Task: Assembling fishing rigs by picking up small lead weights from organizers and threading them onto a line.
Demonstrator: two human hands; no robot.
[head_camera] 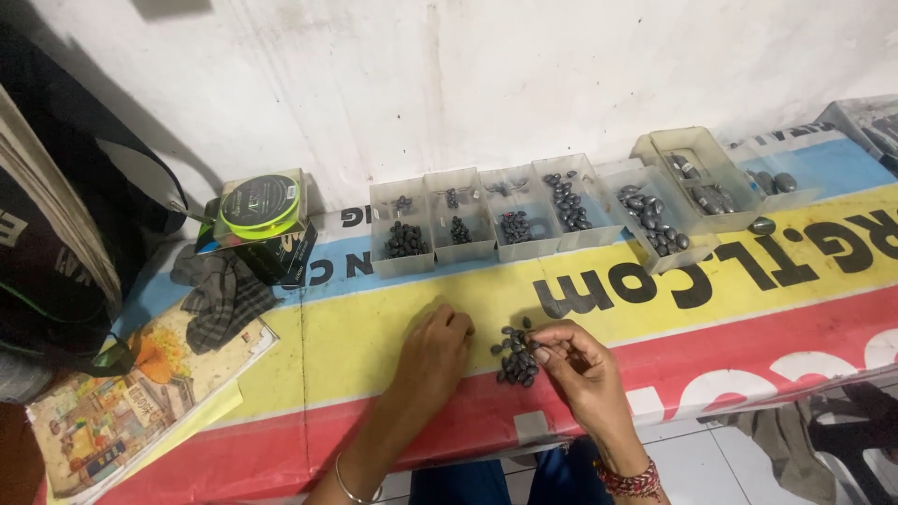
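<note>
Right hand (580, 360) pinches one small dark sinker from the pile of sinkers (516, 355) lying loose on the striped banner (374, 346), so sorting looks under way; placing it would call for matching its size to a tray. Left hand (438, 348) rests curled and empty just beside the pile. Behind stand seven clear trays (524, 220), each holding graded sinkers. One spool of green line (259, 202) sits left. Roughly twenty sinkers make up the pile.
</note>
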